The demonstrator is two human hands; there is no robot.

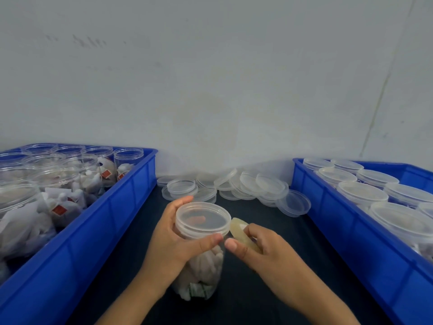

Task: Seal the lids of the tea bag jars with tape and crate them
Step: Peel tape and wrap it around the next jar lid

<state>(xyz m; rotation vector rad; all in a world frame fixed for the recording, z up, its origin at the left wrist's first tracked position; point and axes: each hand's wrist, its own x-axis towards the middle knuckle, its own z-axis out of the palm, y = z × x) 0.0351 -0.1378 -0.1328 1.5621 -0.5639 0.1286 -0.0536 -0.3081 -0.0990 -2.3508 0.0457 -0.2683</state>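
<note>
The left hand (174, 240) is wrapping its fingers around the lidded tea bag jar (202, 249) standing on the dark surface (269, 289); just right of the jar, the right hand (260, 248) is pinching a tape roll (242, 233) against the lid's (203, 219) rim.

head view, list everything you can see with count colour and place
jar: one, clear, lidded, tea bags inside, centre of the table
tape roll: one, yellowish, against the jar's lid
loose lids: a pile, clear, far side of the table
left crate: one, blue, holds open jars of tea bags
right crate: one, blue, holds lidded jars
table: dark, between the crates
wall: pale grey, behind
left hand: grips the jar
right hand: holds the tape roll
</note>
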